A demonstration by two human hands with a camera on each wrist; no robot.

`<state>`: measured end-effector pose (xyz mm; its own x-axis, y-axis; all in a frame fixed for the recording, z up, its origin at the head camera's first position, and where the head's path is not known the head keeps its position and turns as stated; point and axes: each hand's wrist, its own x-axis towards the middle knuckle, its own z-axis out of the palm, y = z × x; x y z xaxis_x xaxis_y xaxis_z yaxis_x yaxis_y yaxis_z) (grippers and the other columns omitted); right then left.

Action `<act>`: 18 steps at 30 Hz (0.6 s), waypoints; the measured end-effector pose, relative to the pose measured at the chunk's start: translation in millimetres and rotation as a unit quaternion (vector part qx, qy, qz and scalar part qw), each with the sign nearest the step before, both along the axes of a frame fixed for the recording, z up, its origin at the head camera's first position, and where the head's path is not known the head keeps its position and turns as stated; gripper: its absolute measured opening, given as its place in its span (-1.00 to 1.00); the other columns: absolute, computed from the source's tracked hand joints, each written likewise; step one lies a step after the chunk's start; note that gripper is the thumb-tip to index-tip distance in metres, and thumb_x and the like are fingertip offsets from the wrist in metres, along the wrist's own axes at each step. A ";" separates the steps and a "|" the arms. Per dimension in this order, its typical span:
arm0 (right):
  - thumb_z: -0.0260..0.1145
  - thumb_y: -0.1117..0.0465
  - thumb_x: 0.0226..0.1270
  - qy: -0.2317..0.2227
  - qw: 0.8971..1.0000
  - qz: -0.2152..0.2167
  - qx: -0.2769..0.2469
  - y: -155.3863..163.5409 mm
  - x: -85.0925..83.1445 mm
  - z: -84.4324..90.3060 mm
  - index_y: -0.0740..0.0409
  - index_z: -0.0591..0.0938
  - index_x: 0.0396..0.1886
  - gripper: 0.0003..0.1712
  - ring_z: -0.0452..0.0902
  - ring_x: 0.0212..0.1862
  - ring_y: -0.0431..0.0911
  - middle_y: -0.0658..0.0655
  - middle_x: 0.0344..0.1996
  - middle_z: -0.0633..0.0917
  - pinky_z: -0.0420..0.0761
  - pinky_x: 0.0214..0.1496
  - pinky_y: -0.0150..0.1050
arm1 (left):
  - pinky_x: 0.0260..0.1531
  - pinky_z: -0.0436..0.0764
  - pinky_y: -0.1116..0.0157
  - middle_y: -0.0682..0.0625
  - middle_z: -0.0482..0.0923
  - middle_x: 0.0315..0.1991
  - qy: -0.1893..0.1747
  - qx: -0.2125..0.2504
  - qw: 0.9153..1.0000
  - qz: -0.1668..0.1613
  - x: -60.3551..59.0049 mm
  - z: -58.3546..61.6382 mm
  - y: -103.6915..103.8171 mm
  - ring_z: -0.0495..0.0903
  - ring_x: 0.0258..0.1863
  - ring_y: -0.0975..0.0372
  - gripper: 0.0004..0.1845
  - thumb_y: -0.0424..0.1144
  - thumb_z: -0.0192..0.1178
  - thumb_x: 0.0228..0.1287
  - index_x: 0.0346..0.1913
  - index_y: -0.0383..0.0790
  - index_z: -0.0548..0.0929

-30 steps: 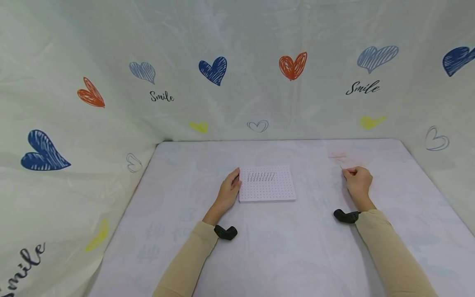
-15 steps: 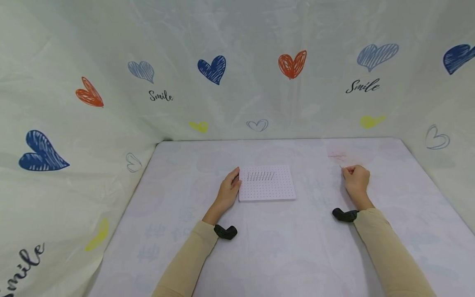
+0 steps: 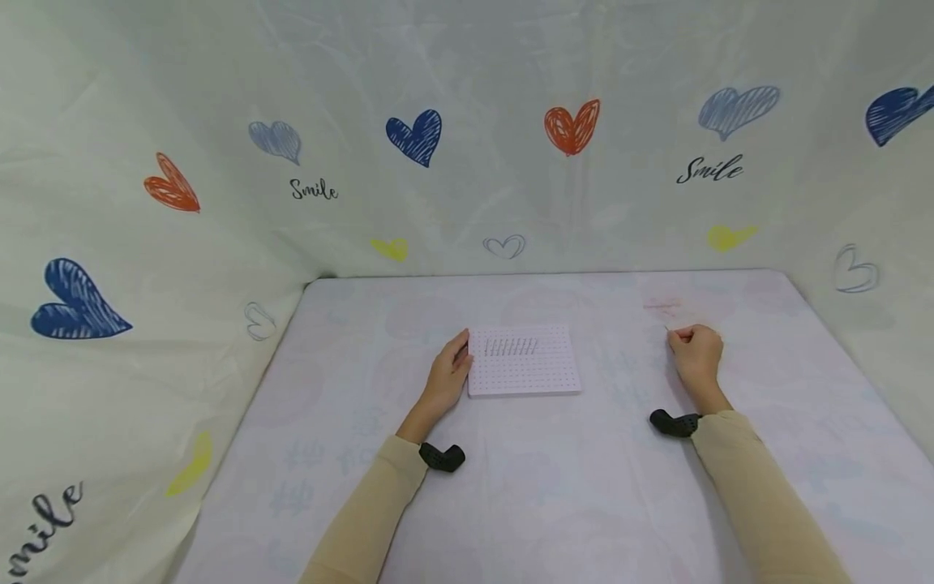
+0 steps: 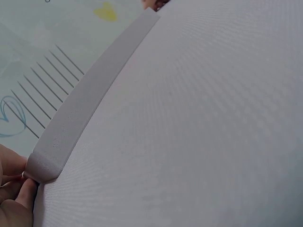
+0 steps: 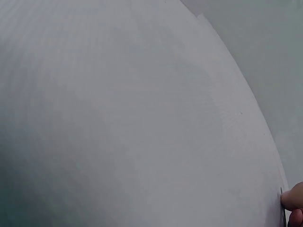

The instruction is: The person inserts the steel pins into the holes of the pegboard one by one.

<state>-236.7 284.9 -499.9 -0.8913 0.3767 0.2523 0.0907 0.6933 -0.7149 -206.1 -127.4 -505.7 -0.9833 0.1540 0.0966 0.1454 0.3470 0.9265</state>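
Observation:
A white board with rows of small holes [image 3: 540, 377] lies on the table, and several thin dark pins [image 3: 511, 347] stand slightly tilted in a row in its upper part. At the board's left edge, my left hand [image 3: 445, 377] holds it with thumb and fingertips; the left wrist view shows these fingers [image 4: 16, 163] at the end of the board's side wall [image 4: 90, 94]. Off to the right, my right hand [image 3: 698, 357] pinches a thin pin [image 3: 667, 328] between thumb and index finger, its tip pointing up and left. In the right wrist view only the fingertips [image 5: 292, 197] show.
A pale patterned cloth covers the table [image 3: 554, 487]. Faint reddish marks [image 3: 662, 307] lie just beyond the right hand. Light curtains [image 3: 467, 195] with hearts and lettering enclose the back and sides. Both wrists carry black devices [image 3: 443, 458].
My right hand has drifted slightly to the left with the pin still pinched. The left hand and the board keep their places, while the head view shifts a little.

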 end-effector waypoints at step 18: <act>0.13 0.27 0.53 -0.052 0.998 0.015 -0.039 0.6 0.3 11.9 0.53 0.60 -0.17 -0.68 0.37 -0.43 -0.16 0.24 -0.43 0.58 0.32 -0.50 -0.47 | 0.41 0.28 0.20 -0.26 0.12 0.51 0.001 0.011 1.000 -0.002 0.2 -1.4 -2.1 0.18 0.47 0.02 -0.45 -0.45 -0.05 0.54 0.51 -0.43 0.15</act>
<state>-236.4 285.5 -488.1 -0.9226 0.3638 0.1286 0.1470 0.6396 -0.7545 -205.9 -129.5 -507.1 -0.9824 0.1563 0.1026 0.1494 0.3257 0.9336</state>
